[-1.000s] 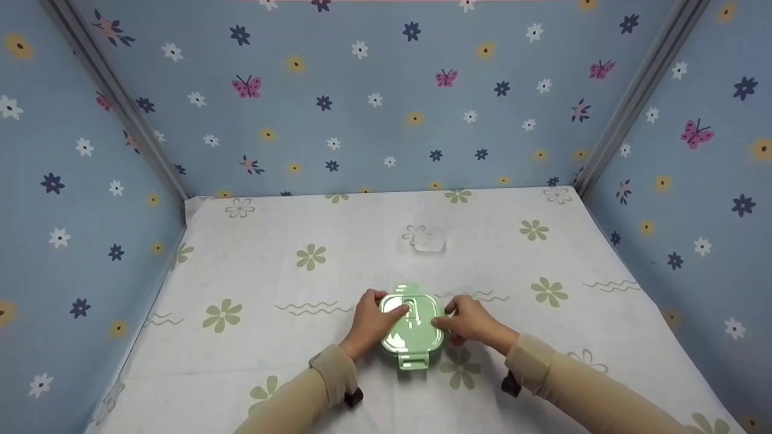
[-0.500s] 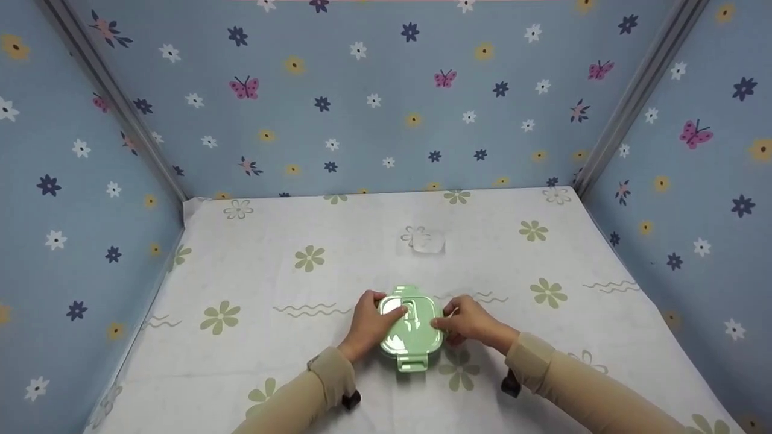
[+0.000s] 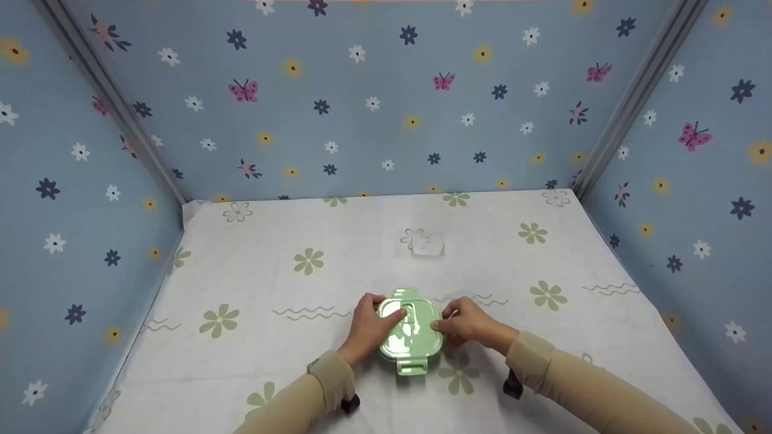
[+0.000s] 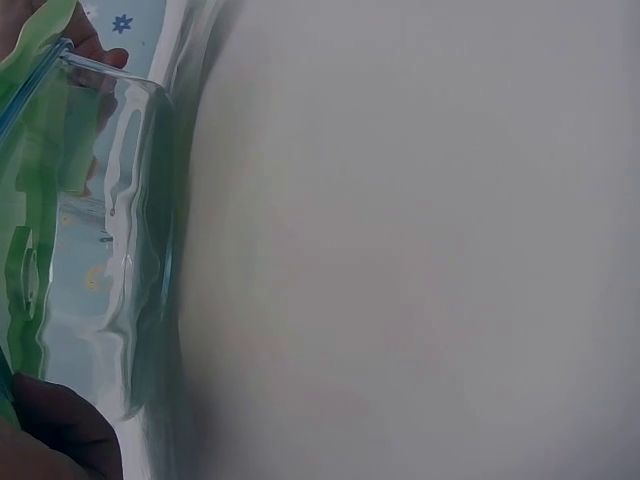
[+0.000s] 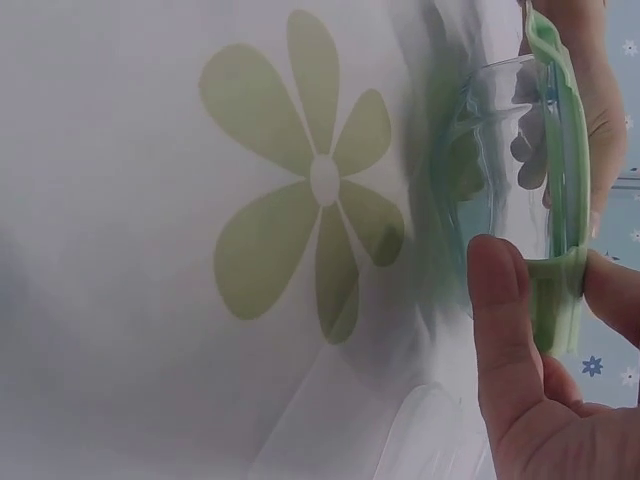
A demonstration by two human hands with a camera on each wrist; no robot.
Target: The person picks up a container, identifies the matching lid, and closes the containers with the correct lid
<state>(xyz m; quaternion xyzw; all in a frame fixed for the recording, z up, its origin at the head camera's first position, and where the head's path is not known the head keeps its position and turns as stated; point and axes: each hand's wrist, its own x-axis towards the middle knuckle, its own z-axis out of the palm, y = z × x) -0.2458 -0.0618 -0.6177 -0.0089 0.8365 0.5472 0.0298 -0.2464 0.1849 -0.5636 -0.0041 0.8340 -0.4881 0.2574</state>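
A clear food container with a green clip-on lid (image 3: 413,337) sits near the middle of the table, its front tab (image 3: 412,366) angled down. My left hand (image 3: 371,325) grips its left side, thumb across the lid. At the opposite side, my right hand (image 3: 473,325) pinches the lid's edge and side clip. In the right wrist view, that green clip (image 5: 553,305) lies between the fingers and thumb, and the transparent wall (image 5: 500,160) shows below the lid. The left wrist view shows the glassy side (image 4: 145,230) of the container, with part of the left hand (image 4: 60,430) at the bottom corner.
A white cloth with green flowers (image 3: 309,261) covers the table. Behind the container lies a small clear plastic piece (image 3: 428,245). Blue patterned walls (image 3: 386,78) stand at the back and both sides, with grey metal posts (image 3: 120,102) in the corners.
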